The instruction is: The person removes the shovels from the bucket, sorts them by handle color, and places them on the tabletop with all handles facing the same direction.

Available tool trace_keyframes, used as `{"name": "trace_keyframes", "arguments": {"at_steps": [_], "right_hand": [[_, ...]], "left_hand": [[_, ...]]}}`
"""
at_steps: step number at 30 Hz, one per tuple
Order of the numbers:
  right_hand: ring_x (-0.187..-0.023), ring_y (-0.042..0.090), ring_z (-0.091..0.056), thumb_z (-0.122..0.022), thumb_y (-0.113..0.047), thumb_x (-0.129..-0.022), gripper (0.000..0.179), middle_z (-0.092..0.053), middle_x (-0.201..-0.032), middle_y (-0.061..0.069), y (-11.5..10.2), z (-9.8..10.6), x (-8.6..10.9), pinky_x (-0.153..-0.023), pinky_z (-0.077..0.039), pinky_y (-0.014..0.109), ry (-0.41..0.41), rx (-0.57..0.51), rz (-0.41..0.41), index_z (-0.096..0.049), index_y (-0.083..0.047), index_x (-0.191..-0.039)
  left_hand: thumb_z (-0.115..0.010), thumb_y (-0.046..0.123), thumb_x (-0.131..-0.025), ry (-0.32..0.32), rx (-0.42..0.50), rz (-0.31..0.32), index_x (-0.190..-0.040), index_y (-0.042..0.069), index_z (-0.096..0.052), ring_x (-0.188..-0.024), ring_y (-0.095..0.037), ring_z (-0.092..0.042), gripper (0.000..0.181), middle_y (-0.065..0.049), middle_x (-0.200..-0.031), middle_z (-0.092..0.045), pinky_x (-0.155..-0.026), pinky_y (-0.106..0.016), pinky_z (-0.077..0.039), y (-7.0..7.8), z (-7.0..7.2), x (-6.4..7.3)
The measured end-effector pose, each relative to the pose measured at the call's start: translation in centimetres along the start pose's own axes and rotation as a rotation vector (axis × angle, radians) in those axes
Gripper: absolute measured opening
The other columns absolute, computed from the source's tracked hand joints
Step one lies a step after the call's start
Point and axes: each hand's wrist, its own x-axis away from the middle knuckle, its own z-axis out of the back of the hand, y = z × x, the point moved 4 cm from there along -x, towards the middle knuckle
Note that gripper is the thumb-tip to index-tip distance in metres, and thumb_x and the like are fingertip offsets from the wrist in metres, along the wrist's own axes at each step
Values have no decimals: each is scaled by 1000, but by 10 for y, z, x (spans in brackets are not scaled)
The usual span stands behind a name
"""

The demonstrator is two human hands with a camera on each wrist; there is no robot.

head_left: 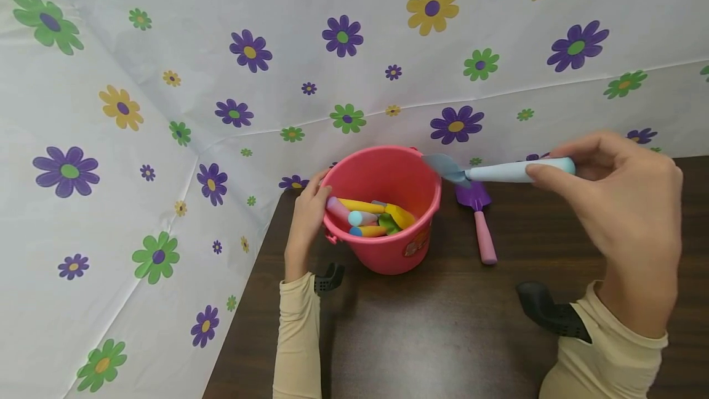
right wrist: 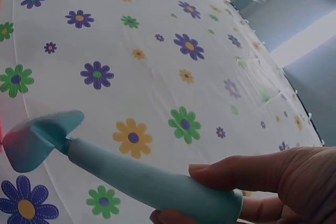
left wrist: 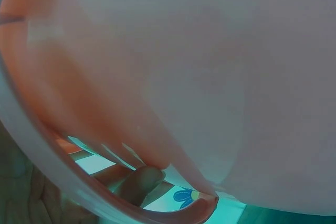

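Basically, the right grip [head_left: 623, 214] has the light-blue trowel [head_left: 501, 171] pinched between thumb and fingers near the butt of its handle. Likely held that far back so the blade leads and the hand stays outside the bucket [head_left: 384, 257]. Trowel sits up at the bucket's right-rear rim, roughly level, blade overlapping the rim in the head view; can't tell if it touches.

Left grip [head_left: 306, 217] is hooked on the bucket's left rim, probably to steady it and keep the mouth tipped toward the person. Inside the bucket, several toy tools lie in a heap: a yellow scoop [head_left: 400, 216], a green piece [head_left: 389, 224], an orange handle [head_left: 372, 231] and others. Loose pile, so the slots between them look irregular.

Purple trowel [head_left: 485, 236] lies on the table [head_left: 432, 331] just right of the bucket, pink handle toward the person, probably an easy pickup angle.

Edges: table's left edge runs diagonally, close by the bucket's left side. Flowered sheet [head_left: 299, 54] rises right behind the bucket, so little slack rearward or leftward. Best room is near side of the bucket, between the forearms, plus above its mouth.
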Motion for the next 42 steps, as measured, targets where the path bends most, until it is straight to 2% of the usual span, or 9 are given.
{"name": "trace_keyframes", "arguments": {"at_steps": [8,13,19,20,24,27,32,37,42], "right_hand": [[-68,-13,-46,-88,-24,-83,31,-43,-65,-48,5,7,-2,-65,-33,18,32,145,-16,-76,-2,-102],[-69,-10,-49,-86,-27,-84,24,-45,-60,-43,14,11,-5,-63,-32,21,42,121,-124,-72,-12,-97],[-71,-11,-47,-85,-27,-86,36,-44,-58,-42,17,11,-9,-65,-31,23,42,120,-157,-73,-1,-106],[-69,-13,-48,-84,-27,-86,37,-45,-57,-42,19,10,-11,-64,-32,23,35,110,-169,-73,0,-108],[-60,-17,-56,-87,-22,-84,14,-54,-56,-33,31,8,-20,-60,-35,19,25,-11,-257,-74,-16,-88],[-51,-9,-63,-88,-18,-82,22,-60,-66,-26,42,6,-26,-57,-39,16,32,-98,-324,-68,-28,-79],[-54,-7,-65,-87,-18,-83,17,-59,-92,-15,57,0,-32,-65,-44,11,36,-156,-386,-71,-25,-81],[-53,-2,-67,-86,-10,-82,20,-61,-91,-10,72,-7,-38,-66,-50,8,45,-283,-446,-72,-23,-75],[-56,-7,-65,-82,-18,-87,19,-55,-102,-12,92,-14,-40,-79,-52,10,13,-225,-515,-69,-28,-78]], "left_hand": [[-47,29,-103,-1,-3,13,-152,16,-52,-103,-32,-68,50,-15,-139,-63,-85,-42,-60,1,0,-1],[-46,29,-104,-2,-5,13,-151,16,-52,-104,-32,-68,50,-15,-139,-63,-85,-42,-60,2,-1,0],[-47,29,-103,-7,9,19,-152,16,-52,-102,-32,-69,50,-14,-139,-63,-83,-41,-61,1,-1,0],[-47,29,-103,-7,9,20,-152,16,-52,-103,-32,-69,50,-14,-139,-63,-84,-42,-61,1,-1,0],[-46,29,-104,-10,2,21,-152,16,-52,-108,-33,-67,50,-14,-141,-62,-90,-46,-59,0,-1,0],[-47,29,-104,-11,6,17,-152,16,-51,-112,-33,-66,50,-14,-142,-61,-93,-47,-58,0,-1,0],[-48,28,-104,-13,22,14,-153,16,-50,-112,-33,-67,51,-14,-142,-61,-89,-45,-60,-1,-1,1],[-47,29,-104,-15,22,14,-153,16,-50,-106,-33,-68,51,-15,-141,-61,-86,-43,-61,-1,-1,0],[-47,30,-104,-10,2,15,-153,16,-51,-103,-32,-68,51,-14,-140,-62,-85,-42,-60,1,0,-1]]}}
